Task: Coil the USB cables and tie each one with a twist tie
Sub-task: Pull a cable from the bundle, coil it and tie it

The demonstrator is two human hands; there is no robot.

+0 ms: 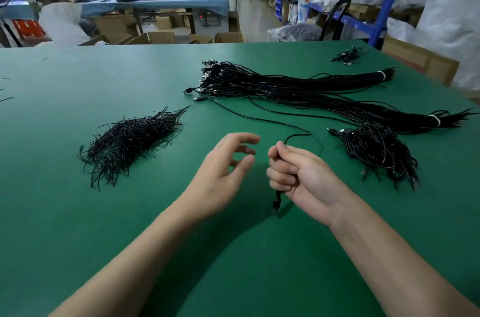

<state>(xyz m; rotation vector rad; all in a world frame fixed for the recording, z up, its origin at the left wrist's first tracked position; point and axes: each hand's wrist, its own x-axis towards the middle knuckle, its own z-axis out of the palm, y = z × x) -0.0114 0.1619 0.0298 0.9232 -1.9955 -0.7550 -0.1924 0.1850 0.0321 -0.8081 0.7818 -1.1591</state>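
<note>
Status: coiling of one cable appears to be at its start; no loop is formed yet.

Right hand (298, 176): fingers curled and clamped on the cable (298, 134) near one end. The plug (277, 202) hangs just below the fist, above the table (78, 212). From the top of the fist the cable arcs out and runs away across the surface to the bundles (285, 83).

Left hand (226, 173): fingers apart and loosely curved, holding nothing, just beside the right hand.

Recommended method: keep the plug end pinned in the right fist as the anchor. Let the left hand take the cable close above the fist and lay even loops, drawing slack steadily so that the far end slides free of the bundles without dragging neighbours along. Leave a short tail for the tie.

Clearance: bare surface lies in front of both hands and between them and the ties (130, 142) at left, which are within the left hand's reach. At right, the coils (376, 150) lie near the right forearm's side; a wide swing there could snag them. The bundles' tied ends lie close to the table's right edge, so pull toward the body, not rightward.
</note>
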